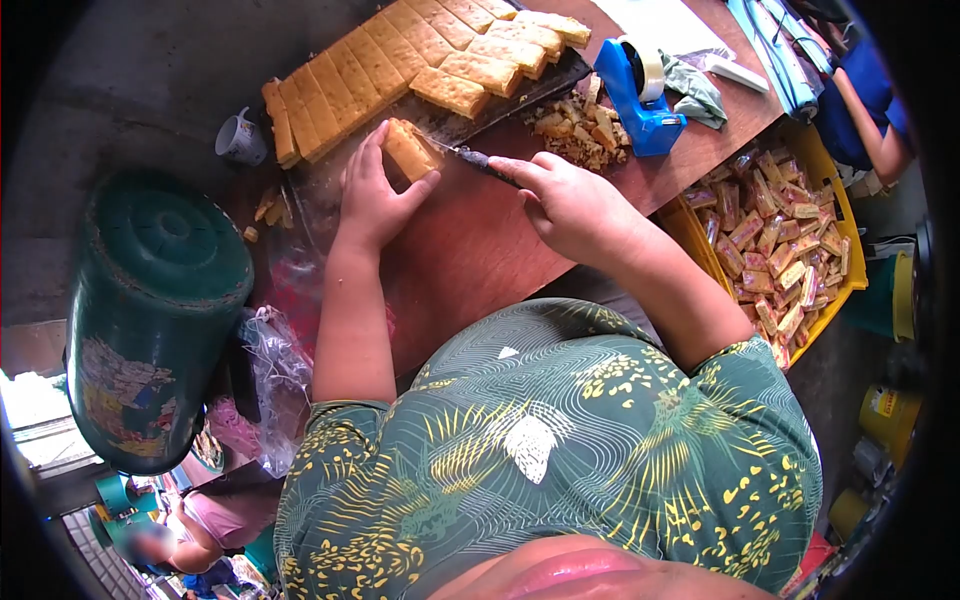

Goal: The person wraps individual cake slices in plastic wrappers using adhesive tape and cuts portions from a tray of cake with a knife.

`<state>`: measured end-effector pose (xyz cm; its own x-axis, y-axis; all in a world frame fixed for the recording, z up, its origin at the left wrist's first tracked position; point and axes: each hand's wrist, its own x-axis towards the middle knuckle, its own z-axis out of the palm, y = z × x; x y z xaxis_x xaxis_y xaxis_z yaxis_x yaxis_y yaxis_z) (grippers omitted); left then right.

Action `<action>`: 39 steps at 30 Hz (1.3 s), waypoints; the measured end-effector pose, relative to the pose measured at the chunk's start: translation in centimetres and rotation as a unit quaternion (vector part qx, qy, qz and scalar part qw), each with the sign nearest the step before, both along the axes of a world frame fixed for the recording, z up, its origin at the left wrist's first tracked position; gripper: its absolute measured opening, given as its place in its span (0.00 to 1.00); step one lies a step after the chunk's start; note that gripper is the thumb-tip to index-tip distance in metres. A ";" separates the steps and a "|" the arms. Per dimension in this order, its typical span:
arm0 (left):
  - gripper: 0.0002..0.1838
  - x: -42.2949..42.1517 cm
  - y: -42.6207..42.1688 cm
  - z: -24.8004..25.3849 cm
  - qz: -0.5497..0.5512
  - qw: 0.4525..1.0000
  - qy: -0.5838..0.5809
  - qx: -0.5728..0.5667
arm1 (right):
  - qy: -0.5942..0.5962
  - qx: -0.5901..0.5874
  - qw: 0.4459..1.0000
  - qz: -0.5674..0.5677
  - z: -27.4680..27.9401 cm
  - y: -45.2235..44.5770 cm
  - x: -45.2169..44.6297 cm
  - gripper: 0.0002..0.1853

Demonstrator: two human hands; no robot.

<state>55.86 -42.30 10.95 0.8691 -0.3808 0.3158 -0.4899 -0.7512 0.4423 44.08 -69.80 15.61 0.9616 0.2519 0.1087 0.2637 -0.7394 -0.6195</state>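
My left hand is wrapped round a piece of golden cake above the brown table. My right hand grips a dark-handled knife, whose blade points at the cake piece's right side. Behind both hands, rows of cut cake slices lie on a dark tray; several slices at the right are separated and show pale cut sides. Cake scraps and crumbs are heaped right of the knife.
A blue tape dispenser and a cloth are at the back right. Wrapped pieces fill a yellow crate. At left are a white mug and green drum. People are at the right edge and lower left.
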 end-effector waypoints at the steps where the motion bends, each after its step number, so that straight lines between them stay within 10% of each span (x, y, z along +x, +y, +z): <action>1: 0.53 0.0 0.0 0.1 0.000 1.000 0.002 0.000 | 0.009 -0.006 1.000 0.003 0.5 -0.1 0.0 0.26; 39: 0.50 -0.3 -0.2 0.5 -0.002 1.000 -0.014 0.016 | 0.050 -0.070 0.994 0.069 3.2 -3.1 4.8 0.27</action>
<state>55.53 -42.55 11.47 0.8587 -0.3948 0.3267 -0.5045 -0.7632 0.4038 48.83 -72.92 18.79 0.9211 0.3883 -0.0302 0.3115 -0.7811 -0.5412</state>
